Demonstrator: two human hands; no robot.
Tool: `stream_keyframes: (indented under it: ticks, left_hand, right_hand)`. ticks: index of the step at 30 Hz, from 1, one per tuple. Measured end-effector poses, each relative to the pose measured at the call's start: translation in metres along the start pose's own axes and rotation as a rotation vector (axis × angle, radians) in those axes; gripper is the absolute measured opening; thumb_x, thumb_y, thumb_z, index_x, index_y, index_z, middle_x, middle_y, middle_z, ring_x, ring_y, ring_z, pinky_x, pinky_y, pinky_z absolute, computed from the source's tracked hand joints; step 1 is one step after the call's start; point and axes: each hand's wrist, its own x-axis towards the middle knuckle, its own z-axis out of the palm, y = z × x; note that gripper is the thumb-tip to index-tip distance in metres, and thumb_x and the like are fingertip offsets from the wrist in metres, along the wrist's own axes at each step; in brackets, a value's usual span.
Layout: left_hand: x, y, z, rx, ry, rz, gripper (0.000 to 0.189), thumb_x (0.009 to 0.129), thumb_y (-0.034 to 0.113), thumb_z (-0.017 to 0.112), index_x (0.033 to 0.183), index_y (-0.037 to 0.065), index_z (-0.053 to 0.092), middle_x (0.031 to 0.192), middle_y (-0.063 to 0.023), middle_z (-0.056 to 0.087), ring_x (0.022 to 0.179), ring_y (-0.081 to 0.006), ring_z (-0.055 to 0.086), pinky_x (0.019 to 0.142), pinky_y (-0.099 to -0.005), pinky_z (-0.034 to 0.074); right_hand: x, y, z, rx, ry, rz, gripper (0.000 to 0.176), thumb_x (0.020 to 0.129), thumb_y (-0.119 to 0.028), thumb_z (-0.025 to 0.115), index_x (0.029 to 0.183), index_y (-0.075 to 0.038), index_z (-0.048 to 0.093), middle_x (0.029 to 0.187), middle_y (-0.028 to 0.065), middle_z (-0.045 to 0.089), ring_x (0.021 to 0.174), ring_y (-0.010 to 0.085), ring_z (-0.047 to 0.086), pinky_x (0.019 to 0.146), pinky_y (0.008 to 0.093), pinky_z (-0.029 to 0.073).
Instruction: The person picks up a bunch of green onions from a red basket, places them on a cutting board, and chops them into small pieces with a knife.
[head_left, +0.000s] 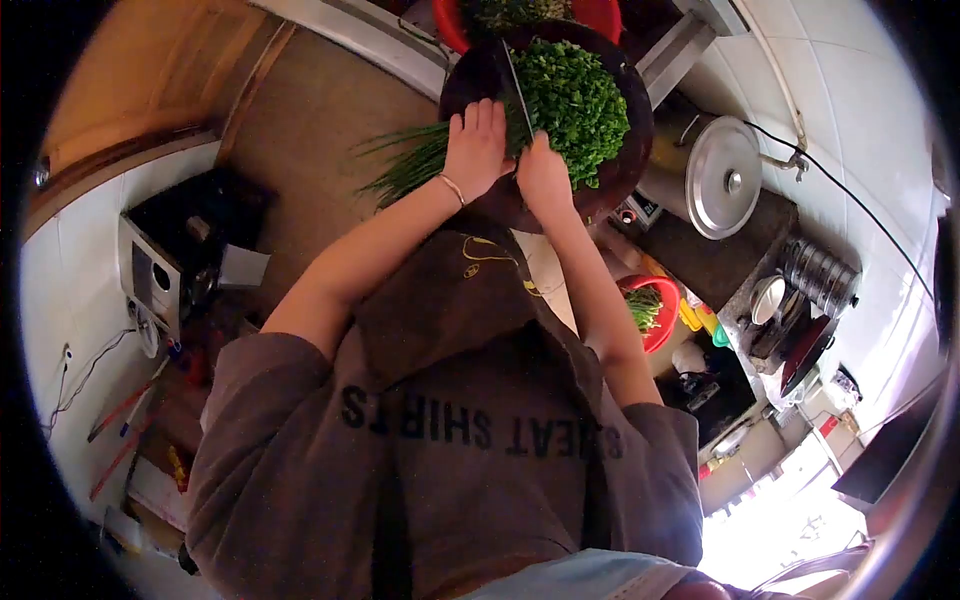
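Note:
A kitchen knife [517,90] stands edge-down on a dark round chopping board [640,130], and my right hand [545,178] is closed around its handle. To the left of the blade, my left hand [474,152] presses on a bunch of long green onions [405,165], its fingers side by side over the stalks. The stalks' loose ends stick out past the board's left edge. A large heap of chopped green onions [575,105] covers the board to the right of the blade. Where the blade meets the stalks is partly hidden by my hands.
A red basin [600,15] with chopped greens stands beyond the board. To the right is a large pot with a metal lid [725,178]. Lower right, a red basket [660,315] holds more green stalks, near a counter with stacked steel pots [818,275]. A dark appliance [180,250] is at left.

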Motion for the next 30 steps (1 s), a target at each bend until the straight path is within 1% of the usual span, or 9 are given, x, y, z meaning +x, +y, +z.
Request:
stream_keyframes:
  ticks: [2,5,10,12,18,24,27,29,30]
  left_hand:
    - [-0.003,-0.005,0.01,-0.01,0.135,0.038,0.094,0.06,0.04,0.081,0.132,-0.006,0.04,0.132,-0.0194,0.045,0.118,-0.0327,0.044,0.094,-0.0431,0.037]
    - [-0.006,-0.004,-0.009,-0.042,0.042,0.058,0.096,0.06,0.039,0.081,0.133,-0.006,0.038,0.131,-0.0201,0.044,0.119,-0.0338,0.044,0.097,-0.0432,0.037]
    - [-0.02,-0.02,-0.007,-0.134,0.146,0.104,0.102,0.057,0.037,0.082,0.136,-0.006,0.033,0.131,-0.0213,0.043,0.124,-0.036,0.041,0.105,-0.0459,0.032]
    - [-0.024,-0.021,-0.004,-0.169,0.165,0.099,0.105,0.055,0.037,0.083,0.136,-0.006,0.033,0.132,-0.0216,0.043,0.125,-0.0361,0.04,0.108,-0.0469,0.03]
    - [-0.023,-0.022,-0.001,-0.108,0.121,0.13,0.096,0.06,0.037,0.081,0.134,-0.006,0.036,0.132,-0.0215,0.043,0.126,-0.0372,0.039,0.107,-0.0466,0.03]
    - [-0.02,-0.02,0.005,-0.045,0.078,0.155,0.093,0.062,0.038,0.08,0.133,-0.004,0.039,0.134,-0.0206,0.043,0.126,-0.0357,0.039,0.107,-0.0459,0.03]
    - [-0.022,-0.019,0.002,-0.047,0.048,0.141,0.092,0.066,0.038,0.079,0.136,-0.004,0.036,0.137,-0.0215,0.041,0.129,-0.0373,0.038,0.109,-0.0465,0.028]
    - [-0.02,-0.02,-0.004,-0.057,0.007,0.135,0.092,0.067,0.04,0.078,0.137,-0.004,0.035,0.138,-0.0213,0.04,0.129,-0.0368,0.037,0.109,-0.0473,0.028]
    - [-0.02,-0.02,-0.003,-0.055,0.017,0.133,0.092,0.067,0.04,0.078,0.137,-0.004,0.035,0.138,-0.0213,0.04,0.129,-0.0368,0.037,0.109,-0.0473,0.028]
  right_hand:
    - [0.019,-0.012,-0.001,0.091,0.081,-0.044,0.021,0.091,-0.016,0.051,0.098,0.002,0.044,0.073,0.0296,0.061,0.071,0.0483,0.06,0.063,0.0544,0.048]
    - [0.025,0.002,-0.006,0.134,0.074,-0.071,0.021,0.09,-0.015,0.049,0.102,0.001,0.044,0.075,0.0283,0.062,0.074,0.047,0.062,0.064,0.0542,0.05]
    - [-0.01,-0.002,-0.04,0.179,0.069,-0.056,0.02,0.092,-0.016,0.05,0.102,0.0,0.046,0.073,0.0284,0.061,0.074,0.0473,0.061,0.063,0.0549,0.048]
    - [-0.03,0.0,-0.059,0.206,0.035,-0.055,0.025,0.093,-0.019,0.051,0.102,0.004,0.048,0.072,0.0291,0.06,0.072,0.0466,0.06,0.06,0.0511,0.047]
    - [-0.07,0.023,-0.042,-0.021,-0.073,-0.054,0.024,0.093,-0.017,0.05,0.107,0.001,0.044,0.07,0.0276,0.06,0.07,0.0462,0.06,0.061,0.053,0.047]
    - [0.008,-0.003,-0.01,-0.064,-0.085,-0.056,0.023,0.091,-0.015,0.051,0.106,0.001,0.042,0.071,0.0276,0.06,0.071,0.0476,0.06,0.063,0.0545,0.048]
    - [0.033,-0.01,-0.005,-0.028,0.007,-0.143,0.016,0.092,-0.015,0.047,0.099,-0.001,0.043,0.075,0.0283,0.063,0.074,0.0464,0.063,0.064,0.0536,0.051]
    - [0.039,-0.005,-0.015,0.104,0.012,-0.168,0.018,0.091,-0.015,0.049,0.096,0.001,0.045,0.074,0.0281,0.062,0.074,0.0459,0.062,0.064,0.0537,0.05]
    - [0.035,-0.002,-0.015,0.127,0.062,-0.13,0.019,0.09,-0.016,0.055,0.096,0.001,0.048,0.074,0.0281,0.061,0.073,0.0469,0.059,0.061,0.0525,0.047]
